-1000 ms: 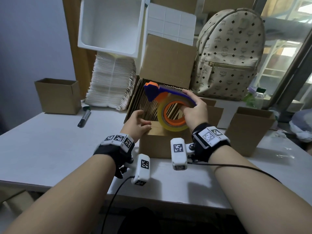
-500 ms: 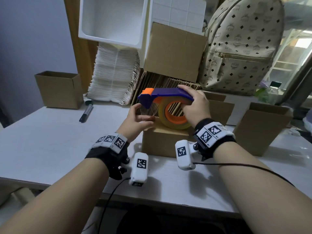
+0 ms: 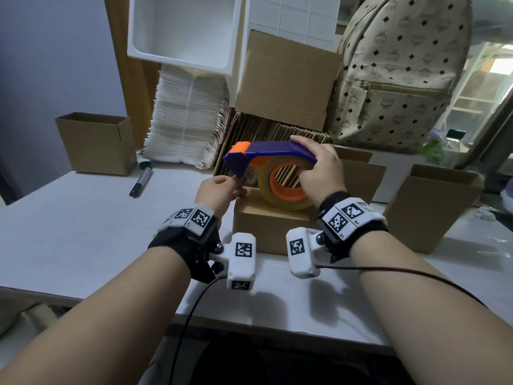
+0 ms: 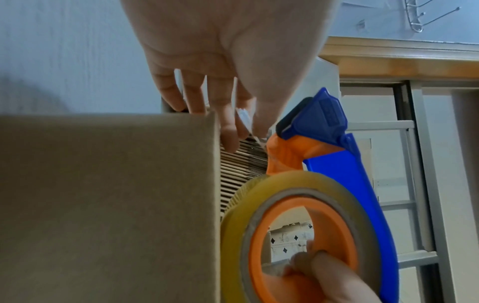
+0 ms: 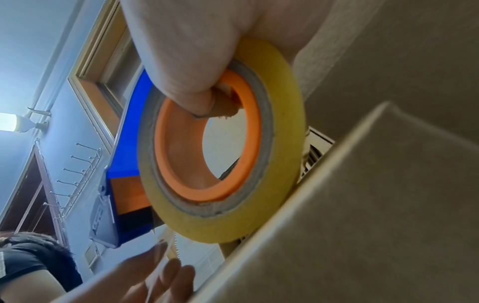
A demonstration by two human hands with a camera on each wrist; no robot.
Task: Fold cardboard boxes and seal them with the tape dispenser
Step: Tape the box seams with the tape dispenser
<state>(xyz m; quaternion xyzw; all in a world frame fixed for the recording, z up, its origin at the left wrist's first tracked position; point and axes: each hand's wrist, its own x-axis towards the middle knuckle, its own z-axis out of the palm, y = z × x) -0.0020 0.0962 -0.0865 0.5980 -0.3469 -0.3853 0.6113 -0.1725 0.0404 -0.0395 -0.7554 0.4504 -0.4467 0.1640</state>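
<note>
A closed small cardboard box (image 3: 266,226) stands on the white table (image 3: 83,232) in front of me. Just above its top my right hand (image 3: 319,173) grips the blue and orange tape dispenser (image 3: 272,154), thumb inside the orange core (image 5: 207,143) of the yellowish tape roll (image 3: 280,198). My left hand (image 3: 236,180) is at the dispenser's blade end and pinches the free end of the tape (image 4: 243,119) between thumb and index finger. The left wrist view has the box's side (image 4: 103,205) next to the roll (image 4: 298,225).
Open cardboard boxes stand at the left (image 3: 97,143), at the right (image 3: 433,207) and behind the dispenser (image 3: 358,176). A marker (image 3: 141,182) lies on the table. Behind are white mailers (image 3: 188,120), flat cardboard sheets (image 3: 266,134), a white tray (image 3: 183,26) and a patterned backpack (image 3: 397,70).
The right hand has tipped the dispenser from slanted to level. The left hand has left the box top and risen to the blade end, taking the tape end.
</note>
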